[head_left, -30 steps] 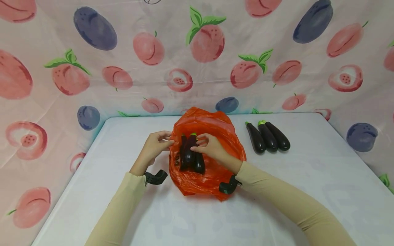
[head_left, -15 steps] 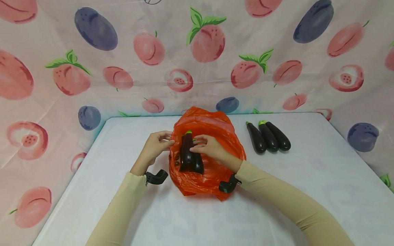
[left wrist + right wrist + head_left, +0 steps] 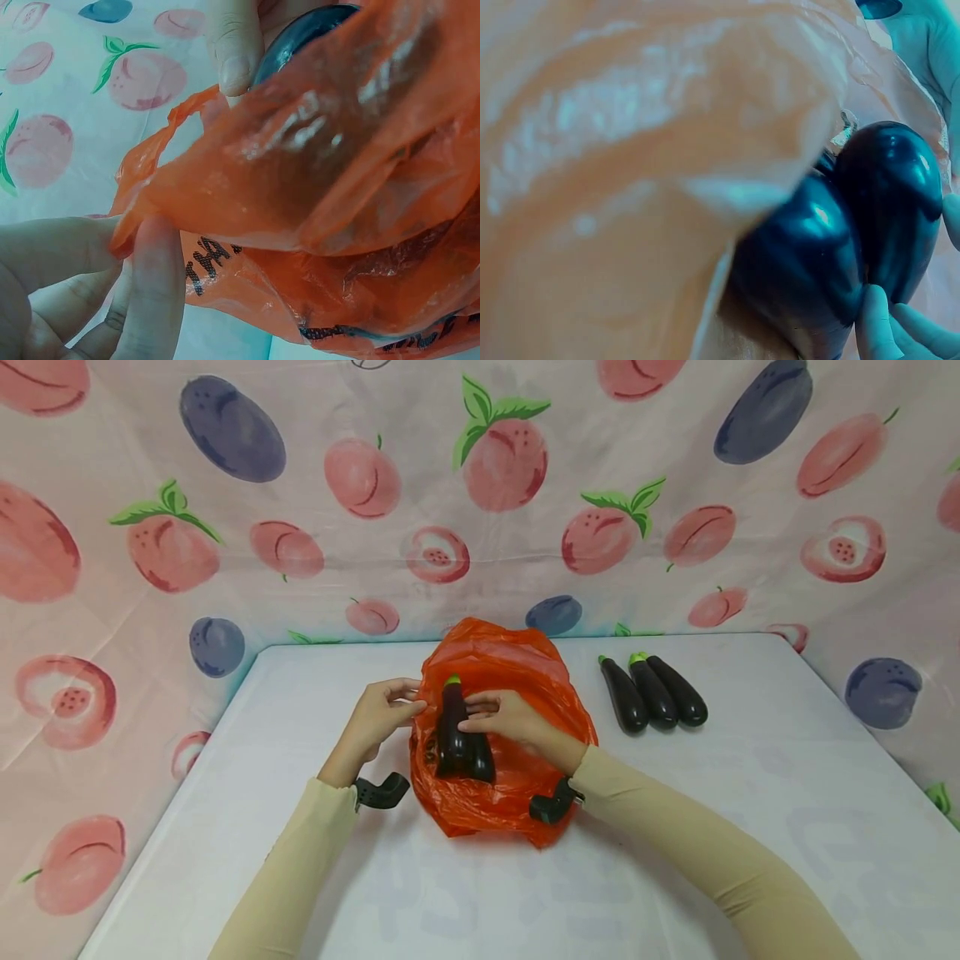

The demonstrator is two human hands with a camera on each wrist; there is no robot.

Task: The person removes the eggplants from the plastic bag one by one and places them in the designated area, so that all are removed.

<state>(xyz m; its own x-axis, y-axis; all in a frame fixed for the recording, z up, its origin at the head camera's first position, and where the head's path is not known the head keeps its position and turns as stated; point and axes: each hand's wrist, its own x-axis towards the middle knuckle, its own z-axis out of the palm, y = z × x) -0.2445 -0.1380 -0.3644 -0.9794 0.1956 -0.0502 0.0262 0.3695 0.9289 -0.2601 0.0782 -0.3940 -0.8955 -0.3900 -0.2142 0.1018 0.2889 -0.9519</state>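
From the head view I see the left hand (image 3: pixel 382 714) at the bag's left edge, but only the left wrist camera shows me its hold: a thumb-and-finger pinch on the rim of the orange bag (image 3: pixel 551 693). That camera also gives me dark lettering (image 3: pixel 202 266) on the plastic, which I can't make out from above. The right hand (image 3: pixel 510 718) has its thumb and fingers about an upright eggplant (image 3: pixel 452 731) in the bag's mouth, beside a second eggplant (image 3: pixel 480 758). My right wrist view is half filled by blurred plastic, with two rounded ends close up. Only the head camera shows me three eggplants (image 3: pixel 657 693) side by side on the table (image 3: pixel 750 777). The left forearm slants up toward the bag; the right crosses diagonally from the lower right.
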